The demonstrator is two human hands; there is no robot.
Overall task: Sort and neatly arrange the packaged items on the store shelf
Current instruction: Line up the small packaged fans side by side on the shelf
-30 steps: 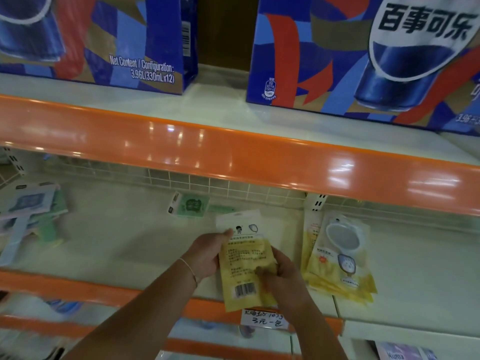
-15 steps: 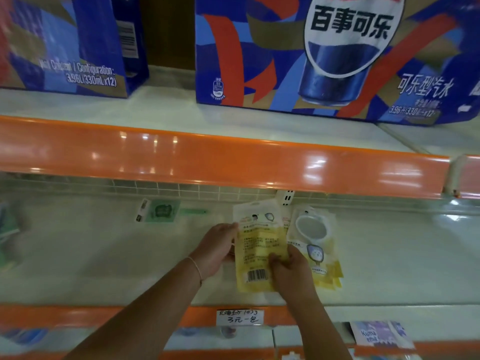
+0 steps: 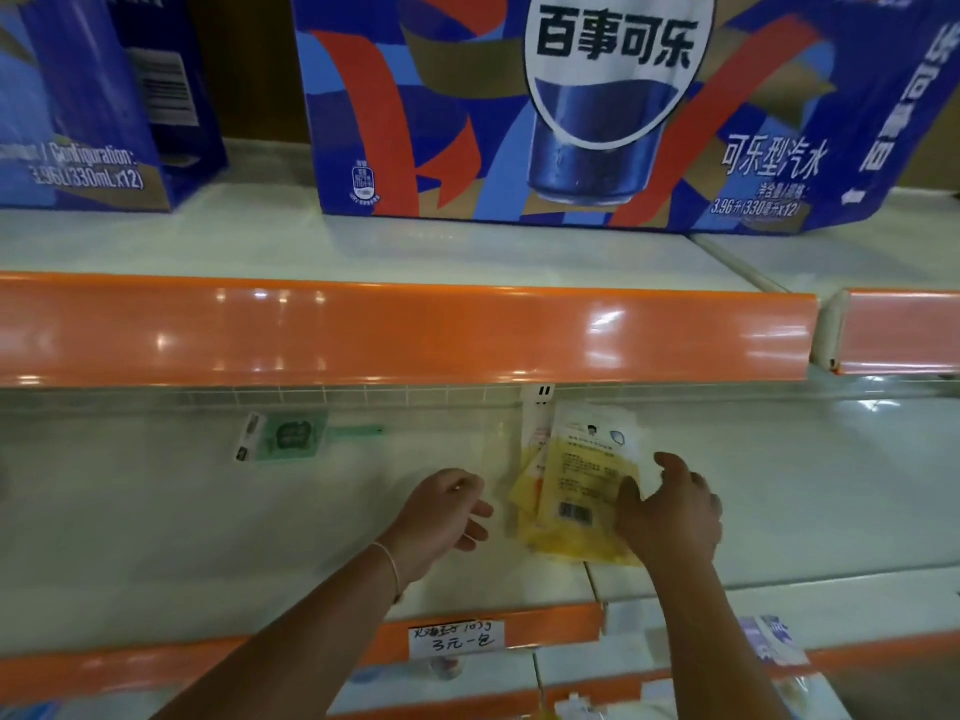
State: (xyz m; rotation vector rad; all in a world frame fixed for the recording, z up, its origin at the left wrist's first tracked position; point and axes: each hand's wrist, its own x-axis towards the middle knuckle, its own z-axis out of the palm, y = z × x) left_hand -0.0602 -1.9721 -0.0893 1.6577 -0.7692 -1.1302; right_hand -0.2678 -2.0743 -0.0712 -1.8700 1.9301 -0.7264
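Far left, upper shelf: a blue cola carton [image 3: 78, 96]. Below it, on the white middle shelf [image 3: 156, 537], a green packet [image 3: 291, 436] lies flat near the back wire grid, well apart from my hands. Centre: my left hand [image 3: 441, 517] hovers over the shelf just left of the yellow stack, fingers loosely curled, holding nothing. On the orange shelf edge beneath it, a handwritten price tag [image 3: 456, 639]. Right of centre: the stack of yellow packets [image 3: 566, 491] lies on the middle shelf, top packet barcode side up. My right hand [image 3: 670, 517] rests on the stack's right edge, fingers spread, thumb on the top packet. Above: a large blue cola case [image 3: 571, 106].
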